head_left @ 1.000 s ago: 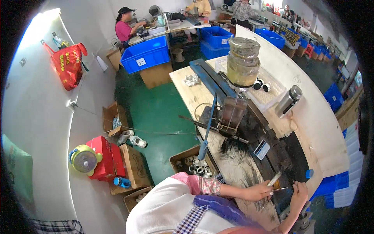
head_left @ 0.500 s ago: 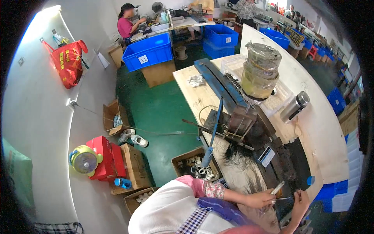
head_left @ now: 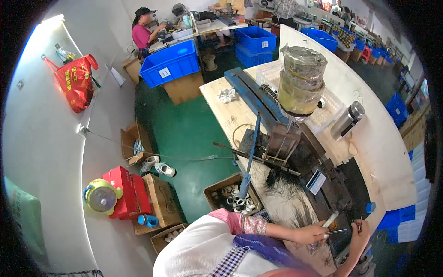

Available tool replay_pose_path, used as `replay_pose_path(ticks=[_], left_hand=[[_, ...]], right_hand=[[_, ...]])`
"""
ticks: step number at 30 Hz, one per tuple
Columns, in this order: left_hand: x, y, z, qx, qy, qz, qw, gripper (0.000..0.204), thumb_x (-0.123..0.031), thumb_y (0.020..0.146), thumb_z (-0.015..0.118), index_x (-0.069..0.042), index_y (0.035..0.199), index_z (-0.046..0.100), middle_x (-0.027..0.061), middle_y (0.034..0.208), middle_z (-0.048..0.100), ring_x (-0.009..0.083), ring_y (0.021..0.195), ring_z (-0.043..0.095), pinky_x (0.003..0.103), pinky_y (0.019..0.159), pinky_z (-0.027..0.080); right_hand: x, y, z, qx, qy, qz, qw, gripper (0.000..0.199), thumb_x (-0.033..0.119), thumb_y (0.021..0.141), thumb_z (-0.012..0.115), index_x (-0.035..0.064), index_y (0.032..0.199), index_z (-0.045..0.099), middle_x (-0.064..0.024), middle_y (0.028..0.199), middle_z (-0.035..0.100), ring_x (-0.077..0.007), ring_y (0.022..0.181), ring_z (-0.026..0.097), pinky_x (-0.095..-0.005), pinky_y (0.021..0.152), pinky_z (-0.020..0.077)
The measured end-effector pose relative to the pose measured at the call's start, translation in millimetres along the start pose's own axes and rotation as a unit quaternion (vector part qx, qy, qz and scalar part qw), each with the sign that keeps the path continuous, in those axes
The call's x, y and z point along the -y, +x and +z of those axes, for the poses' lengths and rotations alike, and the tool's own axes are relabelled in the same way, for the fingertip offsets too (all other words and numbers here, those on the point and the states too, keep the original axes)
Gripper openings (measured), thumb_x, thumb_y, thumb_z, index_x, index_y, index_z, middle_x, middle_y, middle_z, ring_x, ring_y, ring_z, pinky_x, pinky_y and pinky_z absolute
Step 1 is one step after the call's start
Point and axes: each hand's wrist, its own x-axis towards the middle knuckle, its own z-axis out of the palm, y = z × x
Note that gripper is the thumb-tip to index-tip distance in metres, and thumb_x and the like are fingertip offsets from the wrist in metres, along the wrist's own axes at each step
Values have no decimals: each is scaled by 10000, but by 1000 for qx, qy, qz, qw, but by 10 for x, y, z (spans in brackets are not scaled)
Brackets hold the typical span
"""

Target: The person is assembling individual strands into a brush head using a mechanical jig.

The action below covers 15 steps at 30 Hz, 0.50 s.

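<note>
My left hand (head_left: 314,232) is closed round a stick-like tool with a pale handle (head_left: 331,219). A thin metal tool (head_left: 337,231) also juts from the same fingers toward my right hand. To its right, my right hand (head_left: 361,231) is pinched at the fingertips on something small and dark, too small to name. Both hands are over the near end of a dark work surface. Loose black bristle-like fibres (head_left: 300,214) lie on the wooden bench beside my left wrist. A small blue cap (head_left: 370,207) is just beyond my right hand.
A dark bench machine with a blue lever (head_left: 251,157) carries a plastic-wrapped cylinder (head_left: 302,83). A white card (head_left: 316,182) and a steel flask (head_left: 348,121) are on the bench (head_left: 217,94). An open carton (head_left: 232,194) of small white parts stands on the floor. Another person (head_left: 143,32) sits across the room.
The view has shifted slightly. My right hand has moved a little up and right, its fingertips still pinched. The metal tool in my left hand now tilts slightly upward.
</note>
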Motion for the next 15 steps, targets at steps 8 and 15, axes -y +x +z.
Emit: replay_pose_path(ticks=[8, 15], left_hand=[[-19, 36, 0, -1, -24, -13, 1000, 331, -253, 991, 412, -18, 795, 538, 166, 872, 464, 332, 930, 471, 422, 862, 393], [110, 124, 264, -100, -66, -120, 985, 370, -298, 1006, 398, -41, 765, 514, 107, 781, 461, 270, 884, 453, 389, 837, 383]], right_hand=[[-81, -3, 29, -15, 13, 9, 1000, 130, 12, 784, 638, -33, 819, 521, -141, 776, 533, -281, 718, 517, -366, 678, 428], [-7, -22, 32, -31, -35, -51, 998, 174, 11, 769, 652, -24, 815, 489, -154, 776, 509, -324, 732, 507, -384, 663, 420]])
